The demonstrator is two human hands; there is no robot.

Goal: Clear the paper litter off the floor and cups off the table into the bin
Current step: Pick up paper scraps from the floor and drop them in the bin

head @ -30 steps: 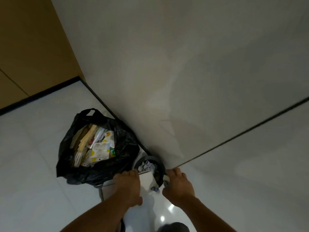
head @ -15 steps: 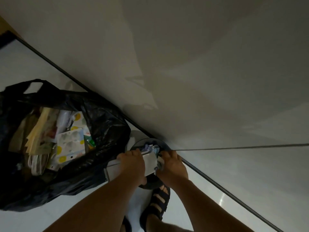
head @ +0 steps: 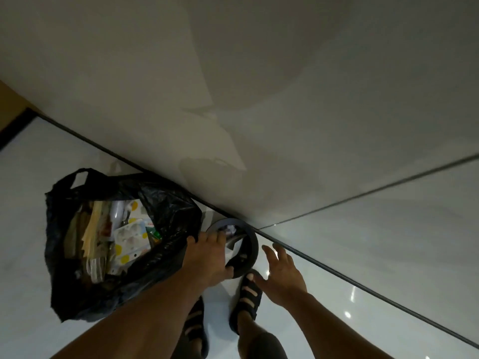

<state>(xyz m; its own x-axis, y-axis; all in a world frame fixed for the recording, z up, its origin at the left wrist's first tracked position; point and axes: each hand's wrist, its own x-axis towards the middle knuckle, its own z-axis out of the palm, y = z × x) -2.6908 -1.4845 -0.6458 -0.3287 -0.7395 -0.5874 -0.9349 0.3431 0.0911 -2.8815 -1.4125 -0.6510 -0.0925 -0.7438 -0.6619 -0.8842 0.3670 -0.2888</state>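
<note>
Bin (head: pixel 252 251) on floor (head: pixel 31 203) in wall (head: pixel 259 99) corner, just beside black bag (head: pixel 166 203), paper (head: pixel 230 230) in mouth under left hand (head: pixel 210 255) pressing flat-fingered, likely to pack it down; right hand (head: pixel 282 270) spread, empty, beside rim.

Bin (head: pixel 254 251): the left hand (head: pixel 210 257) covers the left of its mouth; its body below the rim is out of sight.
Bin contents: a crumpled scrap (head: pixel 230 229) and a pale sheet (head: pixel 232 248), too dim and small to identify.
Left hand: palm turned away, so any grip on the sheet cannot be told.
Forearms: both cut off by the lower edge.
Bag (head: pixel 166 208): contents are a blurred jumble; its lower right side lies behind the left forearm.
Left sandal (head: pixel 193 322): largely behind the left forearm.
Right sandal (head: pixel 247 296): toe partly behind the bin.
Brown panel (head: pixel 10 102): cut off by the left edge.
</note>
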